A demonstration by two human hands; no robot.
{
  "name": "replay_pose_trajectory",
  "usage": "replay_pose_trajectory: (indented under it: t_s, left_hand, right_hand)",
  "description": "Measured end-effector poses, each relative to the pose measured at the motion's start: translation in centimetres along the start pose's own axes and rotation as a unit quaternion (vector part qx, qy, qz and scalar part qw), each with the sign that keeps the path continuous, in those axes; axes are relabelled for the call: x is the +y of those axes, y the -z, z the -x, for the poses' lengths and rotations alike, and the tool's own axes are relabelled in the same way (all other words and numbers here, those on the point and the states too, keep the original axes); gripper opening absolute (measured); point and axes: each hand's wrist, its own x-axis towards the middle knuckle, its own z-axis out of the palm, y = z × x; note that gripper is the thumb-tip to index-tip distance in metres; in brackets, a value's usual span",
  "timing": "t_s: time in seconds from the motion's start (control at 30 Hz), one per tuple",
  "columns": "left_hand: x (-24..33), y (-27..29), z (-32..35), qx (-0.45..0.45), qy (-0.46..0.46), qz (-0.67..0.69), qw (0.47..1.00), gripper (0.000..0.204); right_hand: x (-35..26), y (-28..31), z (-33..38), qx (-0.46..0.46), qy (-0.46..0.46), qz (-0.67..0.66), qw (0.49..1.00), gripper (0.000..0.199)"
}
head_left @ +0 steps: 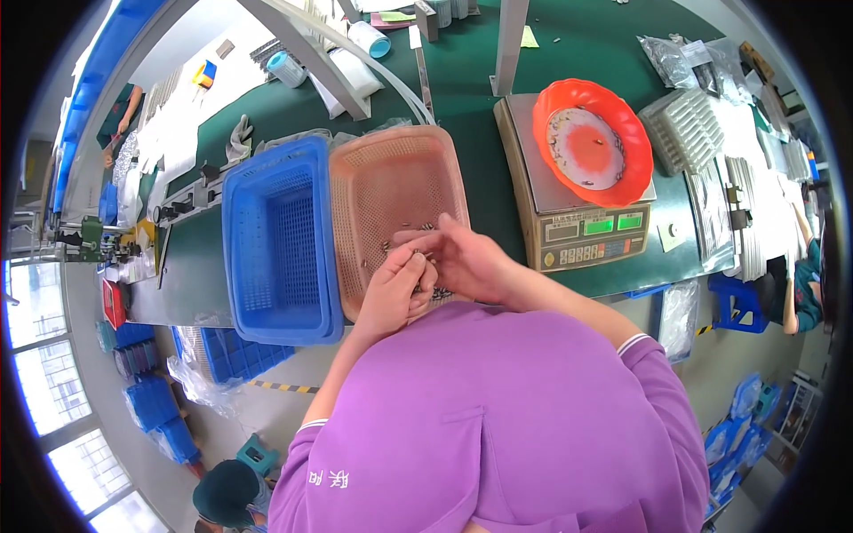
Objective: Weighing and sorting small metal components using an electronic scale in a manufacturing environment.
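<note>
Both my hands meet over the near end of a salmon-pink plastic basket (360,164). My left hand (394,291) is closed, its thumb and fingertips pinching a small metal part (419,255). My right hand (471,260) comes in from the right, its fingers bent over beside the left fingertips. What the right fingers grip, if anything, is hidden. Several small dark metal parts (442,293) lie in the basket under and around my hands.
A blue basket (233,222) stands left of the pink one. To the right, a red scalloped bowl (636,147) with small parts sits on a digital scale (582,247). Behind it are stacked pale trays (682,131). A metal post (508,53) rises from the green table. Co-workers sit around.
</note>
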Motion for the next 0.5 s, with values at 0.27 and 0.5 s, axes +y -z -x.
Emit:
replay_pose_trajectory:
  t_s: [0.27,0.5]
  left_hand:
    - [0.0,0.9,0.8,0.007,-0.015,0.066,0.998,0.03]
    - [1.0,1.7,1.2,0.034,0.038,0.157,0.986,0.025]
  right_hand:
    - [-1.0,1.1,0.5,0.064,0.117,0.003,0.991,0.033]
    - [-11.9,4.7,8.2,0.357,0.417,0.445,0.707,0.028]
